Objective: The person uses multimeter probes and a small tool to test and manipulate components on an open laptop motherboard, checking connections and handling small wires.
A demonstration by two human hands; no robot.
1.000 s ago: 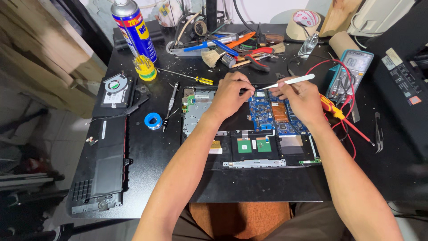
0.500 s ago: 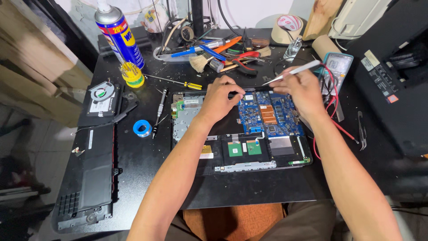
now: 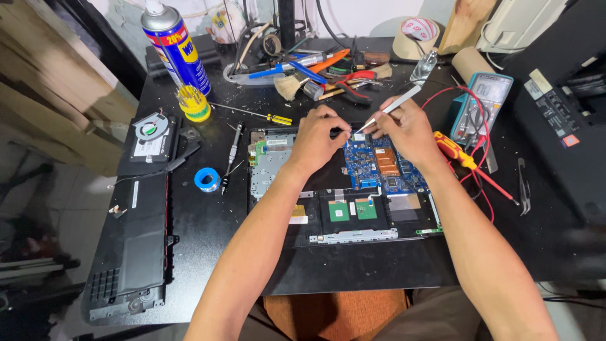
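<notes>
We have the opened laptop (image 3: 344, 202) on the black table (image 3: 208, 252). Our right hand (image 3: 407, 129) pinches white tweezers (image 3: 391, 108), tip at the blue board's (image 3: 379, 161) top edge; our left hand (image 3: 319, 136) is curled closed, fingertips pressing there. Risk, as we judge it: a slipping tip could scratch traces or flick a small part.

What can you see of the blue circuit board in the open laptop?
The blue circuit board lies flat in the upper right of the open laptop chassis, bare, with a copper-coloured plate and small dark chips. The left hand rests at its upper left edge; the right hand holds a white tool whose tip meets its top edge.
</notes>
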